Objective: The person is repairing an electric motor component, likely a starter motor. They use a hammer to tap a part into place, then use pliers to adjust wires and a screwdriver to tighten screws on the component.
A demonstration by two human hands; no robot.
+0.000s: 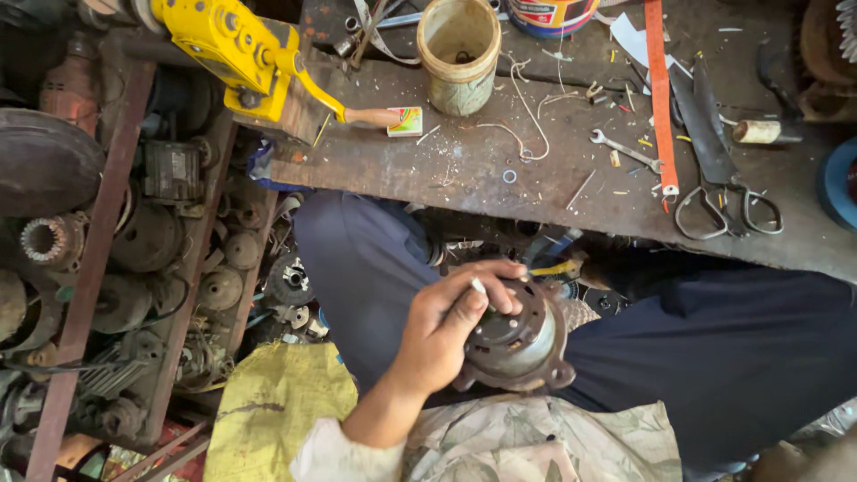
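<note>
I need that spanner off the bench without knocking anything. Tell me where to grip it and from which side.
Grip the spanner at mid-shank, pinching from above. It lies flat on the bench, its slim bare shank standing clear of the bench's wire scraps. Its lower-right end nearly meets the orange strip, so come in from the left, away from the shears.

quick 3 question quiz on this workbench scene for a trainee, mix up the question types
1. True or false: the left hand grips the round metal motor part over the person's lap.
2. Multiple choice: what lies just left of the scissors on the wooden bench? A) a hammer B) an orange strap C) a paintbrush
3. Fill in: beside the tip of the yellow tool and its handle lies a small colourful ____.

Key
1. True; the right hand is not in view.
2. B
3. box
</note>
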